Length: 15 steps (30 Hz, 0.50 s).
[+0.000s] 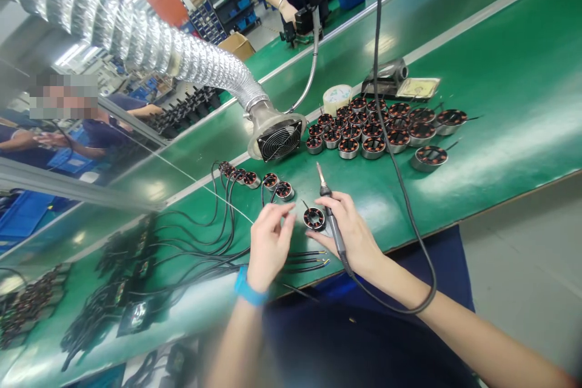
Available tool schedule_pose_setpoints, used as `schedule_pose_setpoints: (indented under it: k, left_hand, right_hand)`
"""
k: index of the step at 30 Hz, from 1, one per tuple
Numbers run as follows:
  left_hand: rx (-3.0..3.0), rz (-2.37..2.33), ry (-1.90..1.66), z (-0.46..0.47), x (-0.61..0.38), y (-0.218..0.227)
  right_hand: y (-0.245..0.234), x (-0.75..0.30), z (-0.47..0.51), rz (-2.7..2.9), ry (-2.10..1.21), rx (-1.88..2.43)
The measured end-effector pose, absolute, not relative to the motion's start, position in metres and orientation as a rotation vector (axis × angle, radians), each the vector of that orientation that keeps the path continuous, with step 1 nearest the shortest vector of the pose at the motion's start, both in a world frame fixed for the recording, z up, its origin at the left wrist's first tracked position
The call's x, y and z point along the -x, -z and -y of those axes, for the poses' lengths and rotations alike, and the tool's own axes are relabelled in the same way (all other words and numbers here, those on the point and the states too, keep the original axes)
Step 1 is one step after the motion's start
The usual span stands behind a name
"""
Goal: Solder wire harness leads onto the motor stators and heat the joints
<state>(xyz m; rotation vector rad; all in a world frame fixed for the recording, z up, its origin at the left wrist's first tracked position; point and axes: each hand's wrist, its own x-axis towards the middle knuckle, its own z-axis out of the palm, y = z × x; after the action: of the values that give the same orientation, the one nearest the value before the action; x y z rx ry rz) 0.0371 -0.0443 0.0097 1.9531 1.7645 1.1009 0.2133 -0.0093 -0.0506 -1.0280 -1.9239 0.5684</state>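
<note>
My right hand [352, 230] is closed around a soldering iron [328, 206] whose tip points up and away. Its black cord runs back over my arm. Just left of that hand a small round motor stator [314, 218] with copper windings lies on the green bench [500, 103]. My left hand [269, 242], with a blue wristband, hovers beside the stator, thumb and fingers pinched on a thin solder wire [227, 200] that stretches off to the left. Black cables with stripped ends [309, 260] lie under my hands.
A fume fan [278, 136] on a silver flexible duct [136, 36] stands behind the work spot. Several finished stators [377, 127] are grouped at the right, more with black leads [268, 180] at the left. An iron stand [391, 76] sits beyond. Other people work at neighbouring benches.
</note>
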Motion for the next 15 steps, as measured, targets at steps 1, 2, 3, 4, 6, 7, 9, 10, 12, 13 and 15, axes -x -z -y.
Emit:
schedule_pose_setpoints:
  k: [1, 2, 3, 4, 6, 7, 9, 10, 12, 13, 15]
  left_hand:
    - [-2.024, -1.801, -1.081, 0.036, -0.035, -0.009]
    - [-2.099, -1.834, -1.037, 0.029, -0.034, -0.007]
    - [-2.163, -1.861, -0.971, 0.023, -0.033, -0.005]
    - [-2.207, -1.884, -0.899, 0.019, -0.032, -0.003]
    - [-2.228, -1.906, -0.775, 0.017, -0.03, -0.002]
    - [-2.205, -1.903, -0.736, 0.02, -0.028, -0.003]
    - [-2.108, -1.882, -0.708, 0.029, -0.023, -0.005]
    - [-2.043, -1.871, -0.713, 0.033, -0.021, -0.006]
    - [-1.877, -1.857, -0.742, 0.041, -0.018, -0.007]
    - [-1.769, -1.848, -0.763, 0.044, -0.018, -0.006]
    - [-1.518, -1.795, -0.834, 0.045, -0.02, -0.002]
  right_hand:
    - [0.05, -0.212, 0.008, 1.913, -0.554, 1.023]
    - [0.049, -0.211, 0.007, 1.909, -0.555, 1.006]
    - [0.048, -0.211, 0.004, 1.911, -0.573, 0.976]
    - [0.048, -0.211, 0.002, 1.92, -0.603, 0.941]
    - [0.047, -0.214, -0.003, 1.95, -0.679, 0.861]
    - [0.047, -0.217, -0.005, 1.962, -0.714, 0.825]
    - [0.048, -0.22, -0.007, 1.967, -0.763, 0.781]
    - [0.049, -0.221, -0.008, 1.956, -0.789, 0.773]
    - [0.049, -0.222, -0.008, 1.911, -0.868, 0.764]
    - [0.05, -0.221, -0.008, 1.889, -0.911, 0.761]
    - [0.05, -0.22, -0.009, 1.873, -0.959, 0.756]
